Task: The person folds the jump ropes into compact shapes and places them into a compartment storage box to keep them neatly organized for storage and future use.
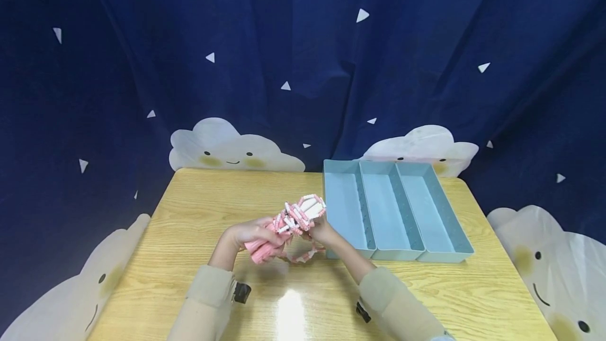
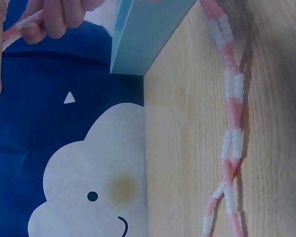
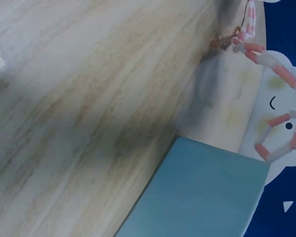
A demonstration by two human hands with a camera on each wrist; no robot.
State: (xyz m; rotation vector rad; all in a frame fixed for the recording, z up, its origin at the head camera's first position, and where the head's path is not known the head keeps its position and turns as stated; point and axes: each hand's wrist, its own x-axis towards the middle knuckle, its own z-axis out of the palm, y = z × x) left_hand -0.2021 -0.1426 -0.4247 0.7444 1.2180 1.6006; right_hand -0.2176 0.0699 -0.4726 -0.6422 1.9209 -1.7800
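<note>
Across the background hangs a dark blue curtain (image 1: 265, 41) printed with smiling clouds and small white triangles. Before it stands the wooden surface (image 1: 199, 204), carrying at its right a pale blue tray (image 1: 445, 257) of three long compartments; no object shows in any of them. Just left of the tray, a pink-and-white beaded rope (image 1: 295, 217) is held above the surface in a thick, uneven bundle. The hands work from either side: the left hand (image 1: 258, 233) has its fingers curled about the pink handle end (image 1: 261, 250), while the right hand (image 1: 322, 230) lies partly behind the bundle and, judging by the left wrist view, grips a strand (image 2: 28, 19) in bent fingers. Below the bundle hangs a slack loop (image 1: 303, 258); whether it touches the surface cannot be told. The step appears to be winding the rope around itself. Done well, it calls for a steady left grip as anchor, with the right hand laying each turn snugly and taking up the slack loop evenly. Stiff bead segments bend only at their joints, so loose turns may spring outward, and trailing beads could catch the tray's near wall.
</note>
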